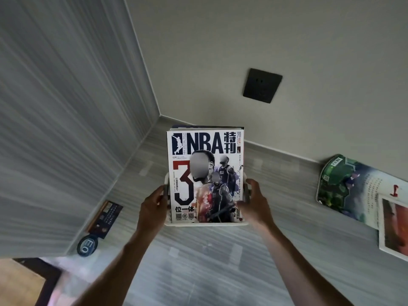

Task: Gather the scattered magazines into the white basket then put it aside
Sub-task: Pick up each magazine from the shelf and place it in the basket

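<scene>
Head view: basket [205, 224] between fingers [162, 193]

Both hands, left [153, 207] & right [256, 203], grip white basket [205, 224] w/ NBA magazine [206, 175]; green magazine [346, 188] at 3 o'clock.

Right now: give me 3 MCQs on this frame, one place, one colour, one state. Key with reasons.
1. Where is the wall socket?
A. above and right of the white basket
B. on the floor
C. left of the basket

2. Colour of the big "3" on the NBA magazine?
A. green
B. dark red
C. yellow

3. How is the basket held?
A. left hand only
B. right hand only
C. both hands at its sides

Key: A, the socket sits on the wall up right; B, the numeral reads dark red; C, a hand grips each side.
</scene>
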A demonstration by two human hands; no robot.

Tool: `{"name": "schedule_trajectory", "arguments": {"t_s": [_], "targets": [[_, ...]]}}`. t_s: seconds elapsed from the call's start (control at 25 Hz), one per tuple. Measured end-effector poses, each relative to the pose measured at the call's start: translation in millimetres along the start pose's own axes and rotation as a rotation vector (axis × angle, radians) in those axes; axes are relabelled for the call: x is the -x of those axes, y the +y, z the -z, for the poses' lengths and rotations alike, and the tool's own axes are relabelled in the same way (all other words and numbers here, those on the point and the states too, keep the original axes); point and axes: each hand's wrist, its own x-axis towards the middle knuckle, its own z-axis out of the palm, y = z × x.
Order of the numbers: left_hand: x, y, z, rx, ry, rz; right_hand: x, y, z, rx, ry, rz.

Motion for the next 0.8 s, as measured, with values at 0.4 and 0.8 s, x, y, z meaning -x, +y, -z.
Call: {"name": "schedule_trajectory", "arguments": {"t_s": [0.4, 0.8], "targets": [[-15.4, 17.7, 19.2, 0.000, -0.235, 0.100, -15.9, 3.4, 22.8, 0.071, -0.062, 0.127], [-57.9, 77.5, -2.6, 0.635, -0.080, -0.090, -69.7, -64.8, 15.7, -0.722, -0.069, 0.344]]}}
